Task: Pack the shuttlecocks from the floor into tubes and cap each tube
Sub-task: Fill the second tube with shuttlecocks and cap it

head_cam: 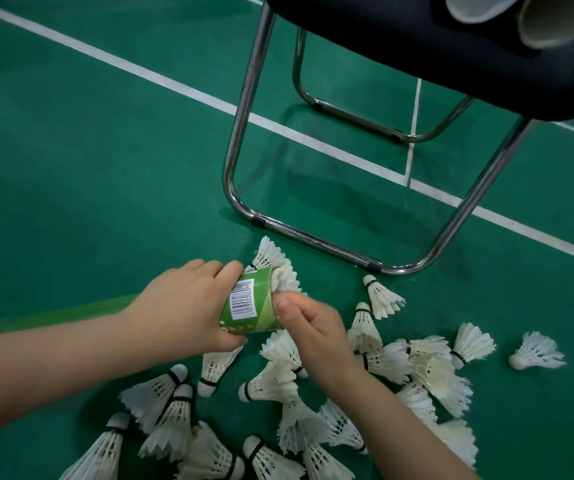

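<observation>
My left hand [188,303] grips a green tube [249,301] with a barcode label near its open end, held level above the floor. A white shuttlecock [285,279] sticks partway out of the tube's mouth, feathers outward. My right hand [308,325] pinches those feathers at the tube's rim. Several loose white shuttlecocks [375,362] lie scattered on the green floor below and to the right of my hands. The rest of the tube runs left behind my left forearm.
A black chair [417,50] on chrome tube legs [244,109] stands just beyond the pile, with tube ends [555,22] lying on its seat. White court lines [174,86] cross the green floor. One shuttlecock [536,351] lies apart at the right.
</observation>
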The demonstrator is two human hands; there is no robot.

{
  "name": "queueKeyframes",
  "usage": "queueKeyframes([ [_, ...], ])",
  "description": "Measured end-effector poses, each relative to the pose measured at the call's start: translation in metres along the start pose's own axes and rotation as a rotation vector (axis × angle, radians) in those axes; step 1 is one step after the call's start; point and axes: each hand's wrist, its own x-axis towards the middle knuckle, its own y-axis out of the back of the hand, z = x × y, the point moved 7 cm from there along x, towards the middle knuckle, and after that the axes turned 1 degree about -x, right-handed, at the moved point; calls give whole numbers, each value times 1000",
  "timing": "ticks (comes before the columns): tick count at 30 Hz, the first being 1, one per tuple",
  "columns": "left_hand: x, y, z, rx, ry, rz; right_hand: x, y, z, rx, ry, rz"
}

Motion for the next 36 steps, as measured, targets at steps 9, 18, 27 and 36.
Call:
queueKeyframes([
  [9,-16,2,13,-3,-83,-18,-6,-32,-9,-21,-176,-399],
  [18,-12,-1,0,60,-55,-57,8,-50,-8,-14,-210,-557],
  [27,0,-12,-38,27,37,-21,55,8,18,32,-173,53],
  [36,6,-19,-51,68,66,-39,91,47,112,-547,-599,154],
])
